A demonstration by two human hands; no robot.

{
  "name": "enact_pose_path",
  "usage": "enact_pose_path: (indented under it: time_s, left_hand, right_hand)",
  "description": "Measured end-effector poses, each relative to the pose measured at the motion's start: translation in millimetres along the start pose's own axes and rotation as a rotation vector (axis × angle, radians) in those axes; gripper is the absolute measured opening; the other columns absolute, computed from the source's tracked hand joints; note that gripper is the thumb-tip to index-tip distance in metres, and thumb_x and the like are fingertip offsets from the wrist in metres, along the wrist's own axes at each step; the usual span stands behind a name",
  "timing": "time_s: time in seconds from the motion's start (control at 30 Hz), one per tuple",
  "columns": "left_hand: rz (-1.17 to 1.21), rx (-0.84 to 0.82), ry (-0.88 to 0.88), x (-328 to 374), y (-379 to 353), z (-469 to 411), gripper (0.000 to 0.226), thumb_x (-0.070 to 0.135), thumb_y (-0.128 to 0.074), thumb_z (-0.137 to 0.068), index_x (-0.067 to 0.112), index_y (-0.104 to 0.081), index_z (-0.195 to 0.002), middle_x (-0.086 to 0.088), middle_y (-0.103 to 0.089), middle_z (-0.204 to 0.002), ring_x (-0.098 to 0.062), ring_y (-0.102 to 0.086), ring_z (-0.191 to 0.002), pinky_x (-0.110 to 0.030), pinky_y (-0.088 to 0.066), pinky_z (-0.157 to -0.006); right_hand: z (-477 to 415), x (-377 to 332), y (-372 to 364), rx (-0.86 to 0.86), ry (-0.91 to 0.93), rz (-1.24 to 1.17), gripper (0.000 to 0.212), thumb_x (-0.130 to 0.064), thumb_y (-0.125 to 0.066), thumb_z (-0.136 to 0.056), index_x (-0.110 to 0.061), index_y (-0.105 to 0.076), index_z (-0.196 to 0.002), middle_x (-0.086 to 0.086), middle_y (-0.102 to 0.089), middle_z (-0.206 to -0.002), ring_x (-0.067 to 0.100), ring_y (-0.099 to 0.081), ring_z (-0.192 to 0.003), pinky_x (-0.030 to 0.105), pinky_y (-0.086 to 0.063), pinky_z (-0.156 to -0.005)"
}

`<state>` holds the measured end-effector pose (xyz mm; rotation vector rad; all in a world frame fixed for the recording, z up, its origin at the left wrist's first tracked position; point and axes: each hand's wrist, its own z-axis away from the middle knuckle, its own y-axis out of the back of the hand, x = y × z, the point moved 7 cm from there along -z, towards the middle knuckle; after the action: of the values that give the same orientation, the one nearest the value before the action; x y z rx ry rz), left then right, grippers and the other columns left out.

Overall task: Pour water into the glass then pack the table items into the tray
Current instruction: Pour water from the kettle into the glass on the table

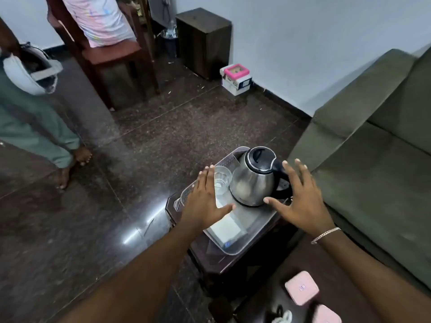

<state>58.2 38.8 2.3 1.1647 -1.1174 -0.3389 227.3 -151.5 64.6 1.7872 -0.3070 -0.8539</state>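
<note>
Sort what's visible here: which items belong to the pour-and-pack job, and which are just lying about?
Job: tray, kettle, glass, white box.
Lying about: pink containers, sofa, pink-topped box, dark cabinet, chair.

a steel kettle (254, 183) with a black lid, a clear glass (222, 179) just left of it and a white box (227, 228) sit in the translucent tray (229, 250).

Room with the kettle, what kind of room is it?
Most likely a living room in a home. A green sofa stands against the wall, a small dark wooden table in front of it holds a tray with a kettle and glass, and a wooden chair stands farther back.
</note>
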Motion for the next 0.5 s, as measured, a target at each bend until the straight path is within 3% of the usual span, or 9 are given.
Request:
enact_pose_path:
  time_s: [0.07,0.13,0.23,0.3,0.4,0.5]
  left_hand:
    - [0.140,0.034,0.080,-16.3,-11.0,-13.8,0.126,0.063,-0.079,-0.076,0.004,-0.010,-0.163,-0.012,-0.018,-0.170,-0.030,-0.017,-0.158,-0.045,-0.025,-0.126]
    - [0.228,0.051,0.174,-31.9,-18.3,-27.3,0.123,0.051,-0.086,-0.074,0.004,-0.014,-0.162,-0.015,-0.025,-0.166,-0.029,-0.025,-0.154,-0.043,-0.031,-0.124]
    - [0.253,0.067,0.224,-49.1,-34.8,-43.2,0.113,0.040,-0.089,-0.073,0.003,-0.024,-0.158,-0.015,-0.035,-0.155,-0.032,-0.037,-0.144,-0.045,-0.036,-0.119]
    - [0.174,0.086,0.202,-53.3,-40.3,-49.4,0.105,0.040,-0.090,-0.071,0.004,-0.034,-0.153,-0.013,-0.042,-0.146,-0.033,-0.042,-0.133,-0.046,-0.038,-0.114]
    - [0.076,0.103,0.201,-58.5,-50.8,-56.9,0.102,0.045,-0.089,-0.068,0.008,-0.040,-0.150,-0.009,-0.047,-0.139,-0.033,-0.043,-0.127,-0.046,-0.038,-0.111]
    - [0.076,0.122,0.244,-62.5,-56.7,-61.0,0.100,0.045,-0.089,-0.068,0.012,-0.041,-0.149,-0.006,-0.049,-0.138,-0.032,-0.041,-0.129,-0.048,-0.038,-0.109]
  right_hand:
    - [-15.2,5.1,-9.1,0.028,0.019,-0.076,0.104,-0.069,-0.072,-0.069,-0.036,-0.025,-0.156,0.004,-0.029,-0.159,0.027,-0.034,-0.145,0.053,-0.039,-0.113]
    - [-29.9,11.2,-14.4,0.030,0.031,-0.123,0.098,-0.054,-0.080,-0.071,-0.030,-0.032,-0.153,0.002,-0.043,-0.145,0.020,-0.045,-0.133,0.037,-0.039,-0.111]
    - [-49.5,19.6,-19.9,0.034,-0.029,-0.197,0.081,-0.034,-0.088,-0.070,-0.024,-0.048,-0.139,0.001,-0.058,-0.130,0.016,-0.055,-0.118,0.019,-0.035,-0.099]
    - [-58.9,26.6,-20.6,-0.011,-0.131,-0.230,0.063,-0.030,-0.090,-0.067,-0.027,-0.057,-0.122,-0.005,-0.065,-0.116,0.016,-0.060,-0.106,0.022,-0.039,-0.089]
    - [-74.5,34.5,-22.9,-0.171,-0.196,-0.219,0.049,-0.033,-0.091,-0.066,-0.031,-0.057,-0.101,-0.011,-0.067,-0.094,0.014,-0.062,-0.087,0.027,-0.044,-0.072]
    - [-80.5,43.0,-29.2,-0.360,-0.239,-0.179,0.049,-0.029,-0.091,-0.067,-0.024,-0.057,-0.102,0.000,-0.070,-0.091,0.019,-0.063,-0.084,0.036,-0.048,-0.076]
